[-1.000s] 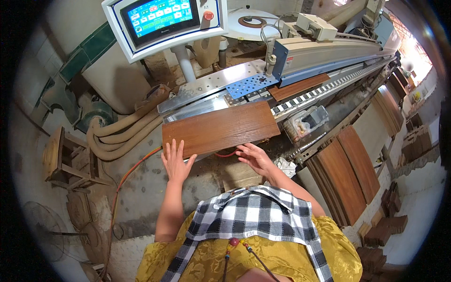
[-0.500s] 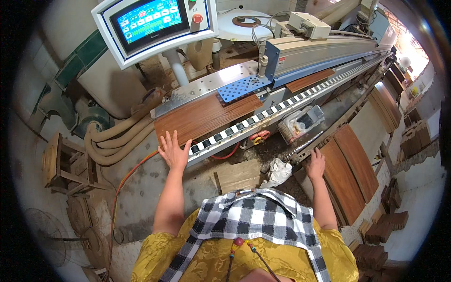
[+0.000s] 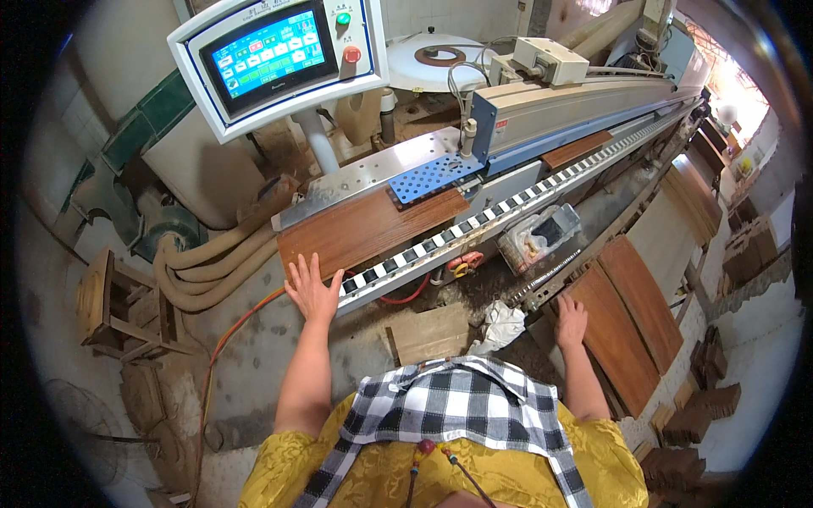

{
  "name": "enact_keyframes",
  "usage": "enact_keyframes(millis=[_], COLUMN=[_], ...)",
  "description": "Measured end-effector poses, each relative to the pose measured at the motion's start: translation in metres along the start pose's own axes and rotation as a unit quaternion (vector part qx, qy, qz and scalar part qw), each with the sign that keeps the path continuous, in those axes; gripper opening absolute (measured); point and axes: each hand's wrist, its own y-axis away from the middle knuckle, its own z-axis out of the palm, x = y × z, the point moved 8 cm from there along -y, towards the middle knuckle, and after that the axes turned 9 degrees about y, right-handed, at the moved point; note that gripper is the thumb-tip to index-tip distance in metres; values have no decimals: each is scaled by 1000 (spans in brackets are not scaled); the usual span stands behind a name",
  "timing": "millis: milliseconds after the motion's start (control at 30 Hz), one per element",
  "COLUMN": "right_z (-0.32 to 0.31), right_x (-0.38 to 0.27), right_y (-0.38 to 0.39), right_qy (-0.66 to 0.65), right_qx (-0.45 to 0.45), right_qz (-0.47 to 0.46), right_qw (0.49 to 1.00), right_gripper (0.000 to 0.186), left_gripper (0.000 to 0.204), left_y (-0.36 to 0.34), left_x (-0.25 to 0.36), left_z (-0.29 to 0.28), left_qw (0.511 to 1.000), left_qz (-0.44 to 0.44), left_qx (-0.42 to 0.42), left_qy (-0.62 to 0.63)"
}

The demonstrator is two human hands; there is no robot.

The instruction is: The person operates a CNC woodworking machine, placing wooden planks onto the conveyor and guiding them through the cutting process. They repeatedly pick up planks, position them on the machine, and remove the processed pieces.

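Observation:
My left hand (image 3: 314, 288) lies with fingers spread over the near left corner of a brown wood-grain board (image 3: 364, 233). That board rests on the infeed end of a long machine, its far right part beneath a blue perforated plate (image 3: 432, 176). Beside the board runs a track of black and white pads (image 3: 432, 245). Farther along, a second brown board (image 3: 576, 150) sits partly under the machine's long beam (image 3: 584, 97). On the right, my right hand (image 3: 571, 320) is at the left edge of stacked brown boards (image 3: 622, 326), fingers loosely extended and apart, gripping nothing visible.
A control panel with a lit screen (image 3: 271, 59) stands at the upper left. Beige hoses (image 3: 199, 269) and a wooden stool (image 3: 127, 309) are on the left. A clear plastic bin (image 3: 540, 239) and a crumpled white bag (image 3: 501, 326) lie between the machine and the stack.
The second board has slid farther along the machine, away from me. My right hand has drawn back slightly toward me along the stack's edge. My left hand stays on its board.

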Motion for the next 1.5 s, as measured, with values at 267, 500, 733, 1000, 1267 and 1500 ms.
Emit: enact_keyframes(millis=[267,500,733,1000,1267,1500], right_z=[-24,111,144,108,96,105], right_x=[-30,62,94,31,28,31], right_y=[67,155,178,170,167,172], right_qy=[-226,-761,-751,-790,-786,-791], right_qx=[94,59,115,42,38,58], right_qz=[37,560,598,539,544,547], right_qw=[969,322,254,288,291,268], right_gripper=[32,48,36,51,51,47], left_gripper=[70,67,62,60,62,62], left_y=[1,2,1,6,8,8], left_x=[-3,-4,-6,-39,-57,-55], left_z=[3,2,1,-8,-9,-11], left_qw=[1000,1000,999,999,996,996], left_qz=[2,4,13,-14,-47,-52], left_qx=[2,-3,-38,-25,-34,-40], left_qy=[-3,4,24,44,67,67])
